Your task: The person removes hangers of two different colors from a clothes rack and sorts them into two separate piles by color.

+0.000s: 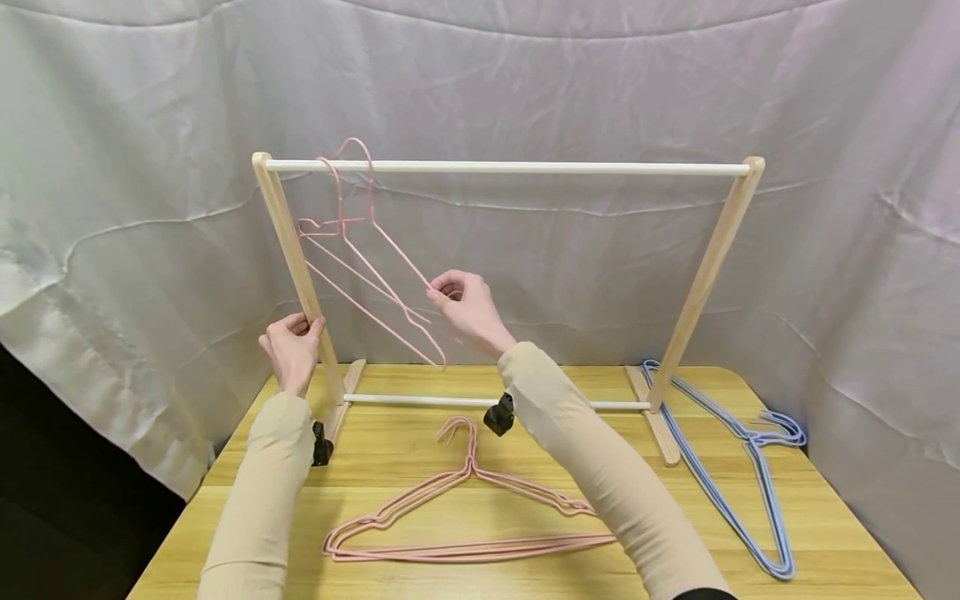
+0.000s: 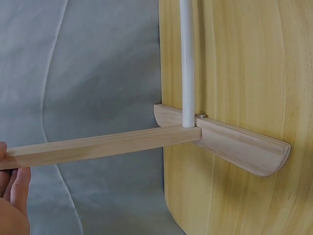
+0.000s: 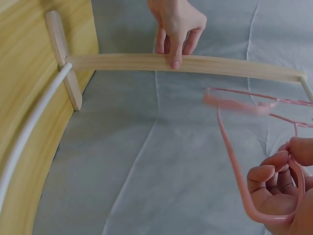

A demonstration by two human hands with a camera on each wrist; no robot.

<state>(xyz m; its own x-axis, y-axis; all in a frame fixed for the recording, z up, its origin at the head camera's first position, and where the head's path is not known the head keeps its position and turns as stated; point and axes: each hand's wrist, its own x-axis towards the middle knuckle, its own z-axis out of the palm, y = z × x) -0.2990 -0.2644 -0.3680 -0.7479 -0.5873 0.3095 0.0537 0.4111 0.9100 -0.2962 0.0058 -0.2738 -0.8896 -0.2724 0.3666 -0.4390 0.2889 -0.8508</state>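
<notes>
My left hand (image 1: 291,350) grips the left wooden post (image 1: 281,212) of a small clothes rack, thumb and fingers on either side of it. My right hand (image 1: 472,312) pinches the sloping arm of a pink hanger (image 1: 401,252), whose hook rises above the white top rail (image 1: 525,167) close to the left post. A second pink hanger (image 1: 340,196) hangs from the rail just left of it, and the two overlap in the head view. In the right wrist view, a bend of the held hanger (image 3: 234,169) curves around by my right fingertips.
Several pink hangers (image 1: 471,450) lie stacked on the wooden table (image 1: 832,542) in front of the rack. Blue hangers (image 1: 765,486) lie at the right, by the rack's right foot (image 1: 660,429). A white lower bar (image 1: 420,401) joins the posts. Grey curtain (image 1: 562,92) surrounds the table.
</notes>
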